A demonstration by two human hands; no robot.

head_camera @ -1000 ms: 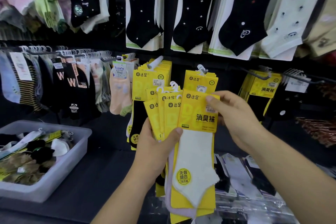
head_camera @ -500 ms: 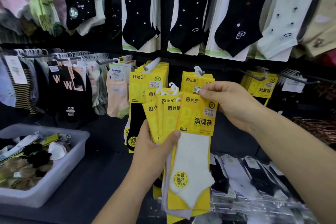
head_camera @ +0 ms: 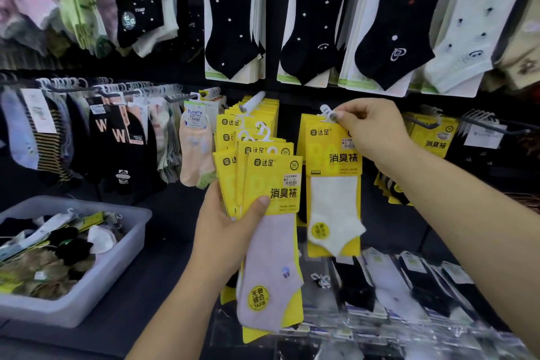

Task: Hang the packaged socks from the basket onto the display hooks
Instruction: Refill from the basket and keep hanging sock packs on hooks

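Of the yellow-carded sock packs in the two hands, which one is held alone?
The yellow-carded pack with the white sock, which the right hand pinches at its white plastic hook. The left hand grips the other packs fanned together, lilac sock foremost.

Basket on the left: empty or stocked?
Stocked. The basket holds a loose pile of packaged socks, black, white and tan.

Looks forward and slightly down from head height, wide-angle, close in front of the sock display wall point(head_camera: 271, 23), taking in hanging rows at top and grey basket point(head_camera: 87, 301) at lower left.
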